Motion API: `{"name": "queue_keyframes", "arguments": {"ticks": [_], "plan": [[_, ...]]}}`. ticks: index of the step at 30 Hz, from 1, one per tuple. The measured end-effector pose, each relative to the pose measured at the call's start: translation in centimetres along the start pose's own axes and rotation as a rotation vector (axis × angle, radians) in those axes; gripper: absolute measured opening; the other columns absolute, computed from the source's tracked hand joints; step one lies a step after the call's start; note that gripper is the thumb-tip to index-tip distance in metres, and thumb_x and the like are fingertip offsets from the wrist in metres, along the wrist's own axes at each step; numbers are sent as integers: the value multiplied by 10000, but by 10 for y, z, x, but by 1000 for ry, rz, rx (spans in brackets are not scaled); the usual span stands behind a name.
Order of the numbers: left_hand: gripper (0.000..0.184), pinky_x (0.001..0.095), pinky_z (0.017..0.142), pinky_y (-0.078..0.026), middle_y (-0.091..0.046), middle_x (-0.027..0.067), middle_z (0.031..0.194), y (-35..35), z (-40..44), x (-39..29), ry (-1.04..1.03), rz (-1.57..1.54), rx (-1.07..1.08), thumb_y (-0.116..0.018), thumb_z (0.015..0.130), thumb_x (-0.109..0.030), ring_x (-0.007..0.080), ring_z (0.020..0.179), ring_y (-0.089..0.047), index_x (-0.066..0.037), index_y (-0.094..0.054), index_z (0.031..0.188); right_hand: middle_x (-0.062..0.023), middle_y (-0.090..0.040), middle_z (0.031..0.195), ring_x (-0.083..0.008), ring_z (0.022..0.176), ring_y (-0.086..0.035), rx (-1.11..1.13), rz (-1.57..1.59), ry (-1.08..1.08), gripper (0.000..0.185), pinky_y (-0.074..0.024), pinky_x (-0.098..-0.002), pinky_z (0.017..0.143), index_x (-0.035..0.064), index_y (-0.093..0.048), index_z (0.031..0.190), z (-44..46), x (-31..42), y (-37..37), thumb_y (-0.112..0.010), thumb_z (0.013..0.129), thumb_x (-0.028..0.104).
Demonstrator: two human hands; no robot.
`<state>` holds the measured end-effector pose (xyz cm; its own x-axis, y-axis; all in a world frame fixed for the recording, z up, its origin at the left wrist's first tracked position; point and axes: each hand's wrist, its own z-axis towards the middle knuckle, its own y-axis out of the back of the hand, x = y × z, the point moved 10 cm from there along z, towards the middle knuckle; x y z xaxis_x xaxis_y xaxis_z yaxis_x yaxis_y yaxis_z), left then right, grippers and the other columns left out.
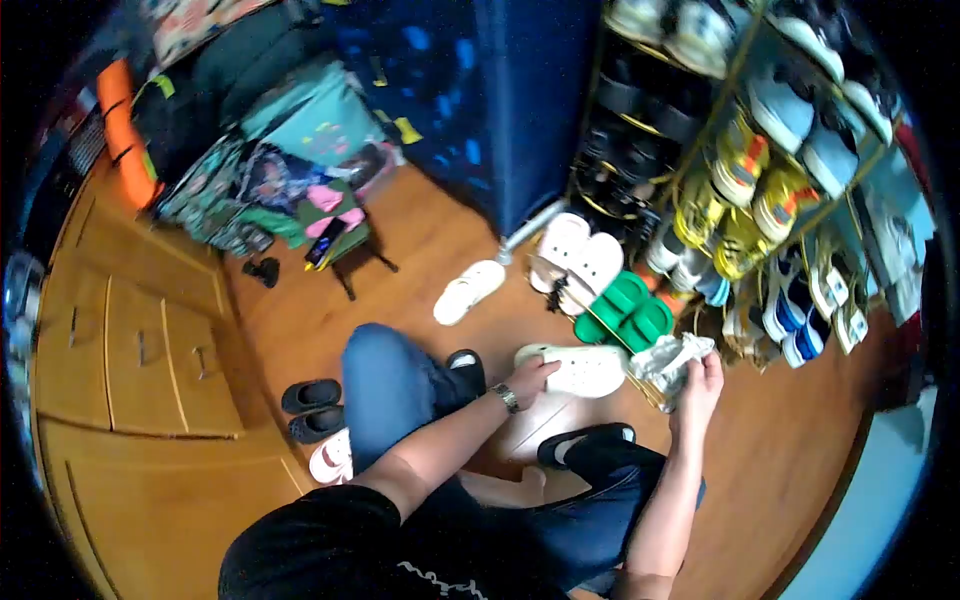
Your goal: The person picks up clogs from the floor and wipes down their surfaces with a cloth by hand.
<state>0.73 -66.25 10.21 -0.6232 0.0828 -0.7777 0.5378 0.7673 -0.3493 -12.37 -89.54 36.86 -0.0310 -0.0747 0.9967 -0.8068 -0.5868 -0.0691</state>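
Observation:
My left hand (532, 379), with a watch on the wrist, grips a white clog (585, 371) by its heel end in front of me. In my right hand (702, 382) is a crumpled whitish wipe or cloth (668, 362), pinched just right of the clog's toe. Another white clog (469, 292) lies on the floor ahead. A pair of white clogs (563, 240) and a pair of green slides (628, 312) sit at the foot of the shoe rack.
The metal shoe rack (690, 150) on the right carries several pairs, including yellow sneakers (740, 160). Dark clogs (312, 396) and a pink clog (330, 458) stand left of my knee. Wooden drawers (140, 320) line the left, with bags (310, 120) beyond.

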Motion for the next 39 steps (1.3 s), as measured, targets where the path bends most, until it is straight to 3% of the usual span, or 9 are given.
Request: {"name": "queue_keyframes", "arguments": {"ticks": [2, 7, 13, 15, 19, 23, 30, 34, 39], "plan": [[318, 309, 942, -504, -674, 65, 1238, -15, -40, -45, -83, -293, 65, -593, 994, -136, 171, 1099, -644, -10, -617, 1284, -75, -691, 1020, -137, 910, -609, 3, -420, 373, 248, -511, -320, 821, -11, -633, 1149, -32, 24, -27, -477, 962, 38], [500, 383, 1090, -435, -577, 98, 1411, -14, -147, -146, -404, -415, 281, -555, 926, 38, 212, 1319, -530, -7, -494, 1421, -220, -590, 1098, -448, 1004, -549, 61, -785, 1022, 349, -455, -527, 904, 3, -597, 1140, -148, 71, -140, -604, 794, -42], [400, 386, 1007, -509, -594, 75, 1353, 2, -182, -163, -373, -355, 201, -527, 1046, -178, 200, 1242, -575, -67, -468, 1426, -261, -482, 1235, -425, 1173, -454, -127, -515, 968, 279, -365, -520, 1003, -25, -518, 1189, -160, 76, -161, -579, 933, 67], [388, 324, 790, -580, -639, 52, 1224, -2, -181, -163, -334, -328, 278, -561, 1046, -265, 144, 1063, -641, -88, -498, 1385, -236, -505, 1196, -404, 1137, -484, -123, -615, 962, 262, -381, -514, 991, -26, -530, 1168, -144, 74, -168, -586, 931, 72], [378, 344, 897, -556, -643, 77, 1253, 15, -175, -184, -417, -268, 226, -596, 998, -144, 161, 1111, -629, -28, -544, 1354, -104, -612, 1132, -202, 947, -620, 4, -205, 249, 229, -523, -342, 847, 6, -558, 1195, -84, 36, -148, -575, 974, 65], [339, 315, 883, -521, -664, 49, 1178, 22, -149, -211, -517, -146, 255, -595, 949, -58, 137, 1038, -620, 13, -585, 1281, -79, -664, 1143, -149, 941, -639, 217, 139, 248, 281, -517, -277, 858, -2, -574, 1267, -82, 68, -161, -576, 989, 42], [231, 251, 717, -492, -650, -9, 1006, -23, -123, -221, -470, -98, 401, -601, 983, -138, 60, 855, -584, -34, -628, 1188, -206, -566, 1323, -341, 1198, -528, -32, -1132, 1045, 345, -375, -458, 1065, 2, -597, 1241, -103, 68, -208, -567, 901, 46], [461, 317, 901, -504, -626, 82, 1264, -38, -123, -206, -353, -220, 461, -608, 997, -247, 128, 1094, -585, -20, -527, 1390, -200, -480, 1484, -301, 1257, -544, 61, -547, 603, 481, -439, -417, 1057, -32, -393, 1485, -74, 10, -174, -497, 1039, 116], [454, 300, 876, -485, -629, 60, 1188, -60, -117, -205, -458, 37, 396, -465, 1080, -340, 117, 1021, -563, 1, -526, 1374, -189, -599, 1312, -238, 1091, -625, 50, -590, 670, 400, -514, -345, 897, -50, -484, 1402, -45, 7, -160, -476, 1011, 35]]}}
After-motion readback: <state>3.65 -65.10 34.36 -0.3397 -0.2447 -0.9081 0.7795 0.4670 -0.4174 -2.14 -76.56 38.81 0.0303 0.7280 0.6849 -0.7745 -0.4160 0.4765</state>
